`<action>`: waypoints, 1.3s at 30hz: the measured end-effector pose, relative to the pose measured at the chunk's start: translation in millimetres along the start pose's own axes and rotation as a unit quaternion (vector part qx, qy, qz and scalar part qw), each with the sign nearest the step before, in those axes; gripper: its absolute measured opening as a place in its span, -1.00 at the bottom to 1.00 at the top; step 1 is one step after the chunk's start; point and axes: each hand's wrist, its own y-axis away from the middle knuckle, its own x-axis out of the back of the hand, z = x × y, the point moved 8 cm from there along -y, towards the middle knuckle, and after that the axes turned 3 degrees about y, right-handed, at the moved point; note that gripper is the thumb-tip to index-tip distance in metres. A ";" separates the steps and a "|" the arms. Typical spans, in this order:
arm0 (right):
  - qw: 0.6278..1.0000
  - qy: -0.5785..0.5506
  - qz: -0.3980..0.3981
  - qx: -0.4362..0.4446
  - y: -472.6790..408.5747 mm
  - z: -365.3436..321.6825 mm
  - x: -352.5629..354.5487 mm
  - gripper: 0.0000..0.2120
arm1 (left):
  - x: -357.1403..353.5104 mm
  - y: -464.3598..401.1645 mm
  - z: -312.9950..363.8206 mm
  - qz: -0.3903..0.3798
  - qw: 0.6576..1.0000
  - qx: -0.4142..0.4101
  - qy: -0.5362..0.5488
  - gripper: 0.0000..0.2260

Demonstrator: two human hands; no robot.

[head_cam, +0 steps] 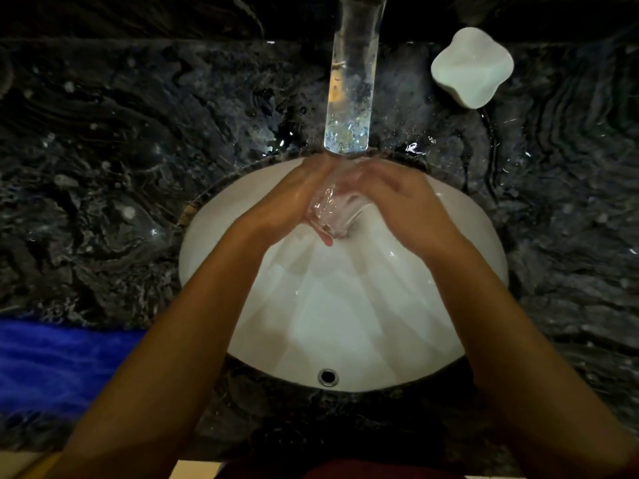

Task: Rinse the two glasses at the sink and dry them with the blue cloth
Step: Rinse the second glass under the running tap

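Note:
Both my hands hold one clear glass [332,209] over the far side of the white sink [345,323], just below the tap's spout. My left hand [292,200] wraps the glass from the left and my right hand [403,198] covers it from the right. The glass is tilted and wet, and fingers show through it. A second clear glass [129,219] stands faintly visible on the dark counter left of the sink. The blue cloth [58,368] lies on the counter at the near left.
A chrome tap [350,95] reaches from the back wall over the sink's far rim. A white soap dish [472,65] sits at the back right. The dark marble counter [567,209] is wet around the tap. The overflow hole [327,377] is at the near wall.

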 end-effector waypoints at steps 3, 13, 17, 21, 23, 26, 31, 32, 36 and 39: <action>0.996 0.035 -0.067 -0.037 -4.0 9.4 -16.6 -0.83 | 3.1 0.3 -7.1 0.002 1.000 0.027 0.017 -0.40; 0.989 -0.079 0.072 -0.106 -18.9 22.6 -14.9 -0.76 | 7.2 6.4 -19.3 0.133 0.989 -0.038 0.046 -0.41; 0.963 -0.144 0.126 -0.189 -18.2 44.2 -13.4 -0.68 | 12.5 10.3 -18.6 0.217 0.974 -0.063 0.003 -0.71; 0.911 -0.273 0.077 -0.299 -14.9 67.7 -31.0 -0.76 | 5.6 15.9 -15.9 0.198 0.972 -0.123 0.032 -0.79; 0.884 -0.340 0.021 -0.321 -14.4 68.8 -48.5 -0.75 | 2.1 15.2 -17.8 0.198 0.969 -0.118 0.087 -0.75; 0.847 -0.417 0.001 -0.331 -9.6 66.5 -65.7 -0.73 | 11.7 8.8 -22.2 0.275 0.954 -0.047 0.110 -0.74; 0.942 -0.147 0.094 -0.286 -0.6 69.1 -43.9 -0.65 | 6.6 -2.5 -28.0 0.251 0.962 0.007 0.104 -0.84; 0.956 -0.071 0.109 -0.264 0.3 68.3 -40.3 -0.61 | 2.4 -3.2 -28.3 0.246 0.958 0.009 0.147 -0.78; 0.965 0.030 0.210 -0.152 10.2 54.5 -29.6 -0.32 | -9.5 -6.1 -21.8 0.214 0.937 0.009 0.276 -0.60; 0.962 0.071 0.246 -0.095 19.9 48.0 -23.4 -0.35 | -17.1 -8.8 -19.4 0.152 0.941 0.003 0.304 -0.54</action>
